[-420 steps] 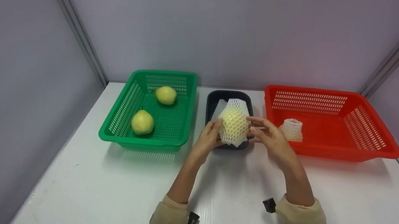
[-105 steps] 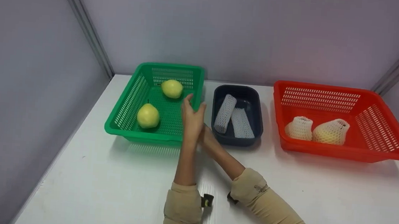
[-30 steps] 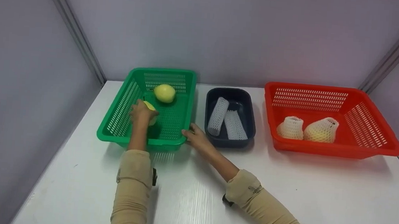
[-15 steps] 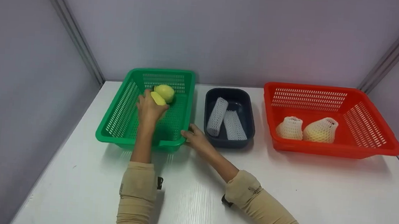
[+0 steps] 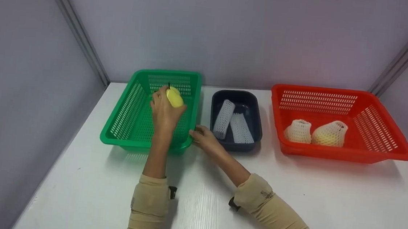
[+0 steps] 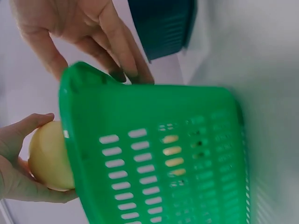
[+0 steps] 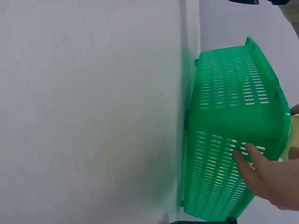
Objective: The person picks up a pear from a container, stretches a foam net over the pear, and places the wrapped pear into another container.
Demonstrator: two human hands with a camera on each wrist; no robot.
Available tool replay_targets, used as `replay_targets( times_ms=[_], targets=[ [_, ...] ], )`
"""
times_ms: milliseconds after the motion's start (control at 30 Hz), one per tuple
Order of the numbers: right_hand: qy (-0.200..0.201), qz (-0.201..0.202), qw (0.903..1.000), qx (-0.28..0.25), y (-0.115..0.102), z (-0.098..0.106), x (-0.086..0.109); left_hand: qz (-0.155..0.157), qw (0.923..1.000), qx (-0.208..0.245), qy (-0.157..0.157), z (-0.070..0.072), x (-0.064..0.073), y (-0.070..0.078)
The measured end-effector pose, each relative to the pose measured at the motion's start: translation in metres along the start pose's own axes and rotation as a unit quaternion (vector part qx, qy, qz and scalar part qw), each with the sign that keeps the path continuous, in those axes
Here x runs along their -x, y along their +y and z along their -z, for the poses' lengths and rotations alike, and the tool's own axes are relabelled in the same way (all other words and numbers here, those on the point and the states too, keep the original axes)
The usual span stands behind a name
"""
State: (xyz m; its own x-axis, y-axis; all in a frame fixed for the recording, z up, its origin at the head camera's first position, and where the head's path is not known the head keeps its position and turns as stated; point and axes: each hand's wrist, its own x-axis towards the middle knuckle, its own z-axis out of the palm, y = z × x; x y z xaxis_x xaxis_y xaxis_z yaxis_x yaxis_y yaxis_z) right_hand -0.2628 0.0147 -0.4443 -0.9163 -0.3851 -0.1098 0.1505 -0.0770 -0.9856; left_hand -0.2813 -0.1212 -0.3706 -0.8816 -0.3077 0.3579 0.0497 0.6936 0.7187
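Your left hand (image 5: 165,113) grips a pear (image 5: 175,97), fingers curled, above the green basket (image 5: 129,143) at left; your right hand (image 5: 205,139), fingers loosely extended, touches its near right corner.

Yellow pear (image 5: 174,97) in left hand (image 5: 166,112), right hand (image 5: 206,140) at green basket (image 5: 129,144)

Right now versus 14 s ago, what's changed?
The wrapped pear both hands held has been released and now sits in the red basket. The left hand now grips a bare pear, lifted toward the back right from the near part of the green basket. The right hand now touches that basket's near right corner. Unchanged: the other wrapped pear, and the dark tray between the baskets.
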Motion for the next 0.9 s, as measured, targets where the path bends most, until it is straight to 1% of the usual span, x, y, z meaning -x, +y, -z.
replay_targets(
  times_ms=[100,167,267,333,433,567,633,733,900],
  targets=[
    [0.024,0.028,0.9987,0.036,-0.006,0.006,0.009,-0.017,0.9995,0.027,0.01,0.001,0.008,0.008],
    [0.043,0.056,0.9954,0.065,-0.01,0.012,0.014,-0.026,0.9984,0.049,0.012,0.002,0.014,0.013],
    [0.069,0.098,0.9889,0.087,-0.017,0.025,0.023,-0.044,0.9958,0.08,0.008,0.001,0.024,0.022],
    [0.083,0.122,0.9843,0.097,-0.022,0.033,0.029,-0.056,0.9937,0.097,-0.001,0.0,0.031,0.028],
    [0.082,0.155,0.9817,0.075,-0.032,0.044,0.038,-0.08,0.9897,0.117,-0.021,-0.004,0.042,0.036],
    [0.059,0.195,0.978,0.047,-0.043,0.058,0.053,-0.108,0.9828,0.137,-0.061,-0.011,0.055,0.045],
    [0.048,0.202,0.9772,0.046,-0.046,0.065,0.062,-0.119,0.9781,0.149,-0.083,-0.016,0.063,0.048],
    [0.039,0.197,0.9777,0.063,-0.05,0.073,0.074,-0.14,0.9711,0.16,-0.108,-0.024,0.074,0.053],
    [0.032,0.158,0.9788,0.126,-0.055,0.082,0.088,-0.186,0.9617,0.161,-0.12,-0.036,0.089,0.059]
  ],
)
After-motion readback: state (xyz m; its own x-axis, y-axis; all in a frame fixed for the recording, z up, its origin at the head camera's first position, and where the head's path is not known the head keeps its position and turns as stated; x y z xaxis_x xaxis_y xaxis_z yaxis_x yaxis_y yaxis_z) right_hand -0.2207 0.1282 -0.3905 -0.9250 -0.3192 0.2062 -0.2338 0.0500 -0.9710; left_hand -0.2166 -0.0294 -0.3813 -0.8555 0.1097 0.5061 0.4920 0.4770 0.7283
